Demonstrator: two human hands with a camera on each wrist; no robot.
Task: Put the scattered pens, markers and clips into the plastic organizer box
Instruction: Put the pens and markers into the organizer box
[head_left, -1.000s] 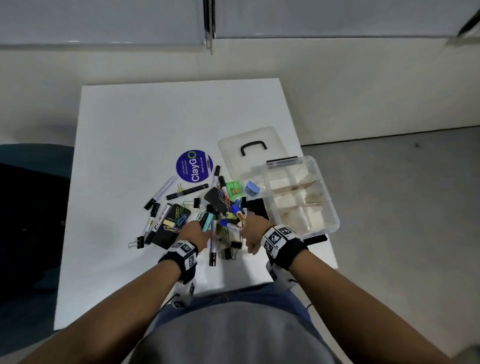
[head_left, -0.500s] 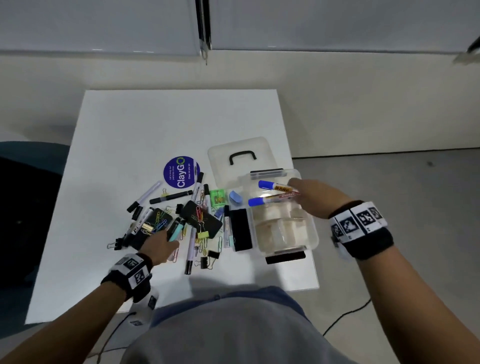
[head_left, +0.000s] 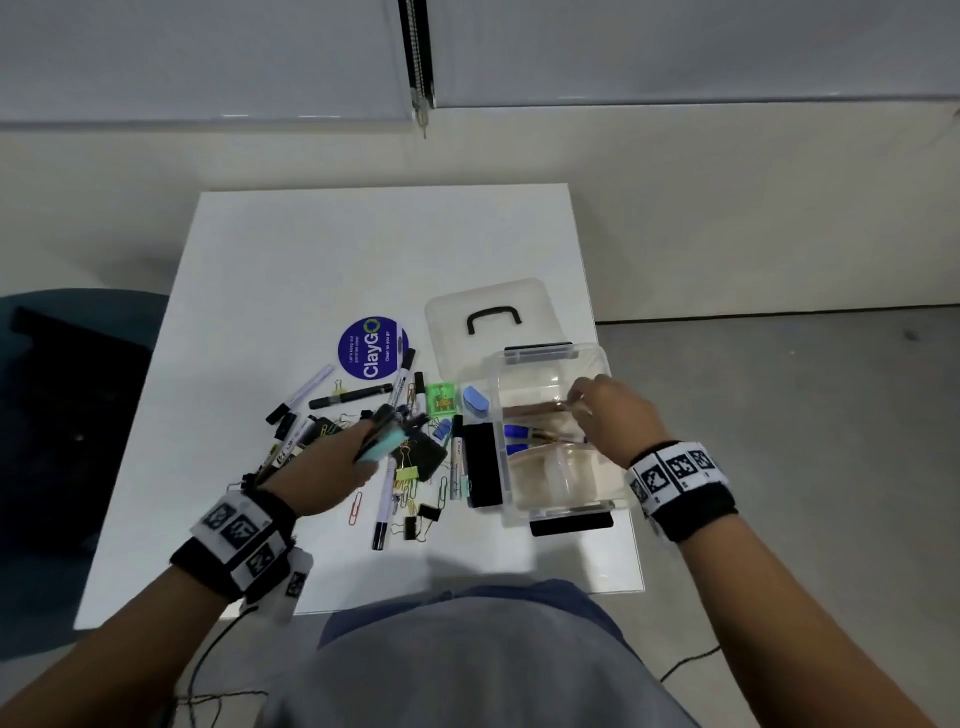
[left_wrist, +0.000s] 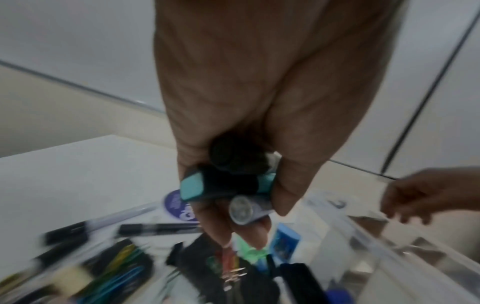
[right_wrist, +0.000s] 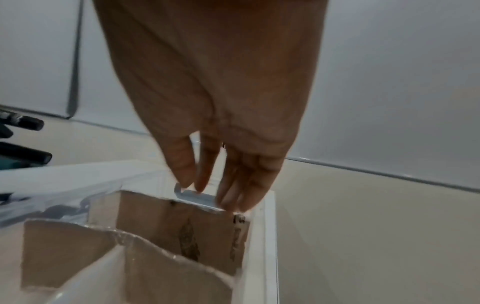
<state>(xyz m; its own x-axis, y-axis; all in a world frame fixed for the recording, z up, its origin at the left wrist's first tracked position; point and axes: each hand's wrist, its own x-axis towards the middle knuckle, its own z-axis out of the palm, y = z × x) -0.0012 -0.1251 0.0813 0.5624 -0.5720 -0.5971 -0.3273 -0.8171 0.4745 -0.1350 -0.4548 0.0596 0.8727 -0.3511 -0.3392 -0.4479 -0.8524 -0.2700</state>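
The clear plastic organizer box (head_left: 561, 357) stands open at the table's right edge, with cardboard dividers (right_wrist: 182, 222) inside. Two blue-capped markers (head_left: 519, 432) lie in its middle compartment. My right hand (head_left: 576, 402) is over the box with nothing in it; its straight fingertips (right_wrist: 228, 197) rest on a divider's top edge. My left hand (head_left: 363, 447) is raised over the pile and grips a teal highlighter (head_left: 387, 446) together with a black marker and a grey-ended pen (left_wrist: 244, 209). Pens, markers and clips (head_left: 395, 467) lie scattered left of the box.
The box's lid (head_left: 452, 312) with a black handle lies behind the box. A round purple ClayGo sticker (head_left: 371, 347), a green item (head_left: 440, 399), a blue eraser (head_left: 475, 401) and a black block (head_left: 482, 462) sit by the pile. A dark chair (head_left: 78, 415) stands to the left.
My right hand carried two blue-capped markers from the pile to the box, let them go inside and now touches a divider. My left hand rose from the pile holding the highlighter and pens.
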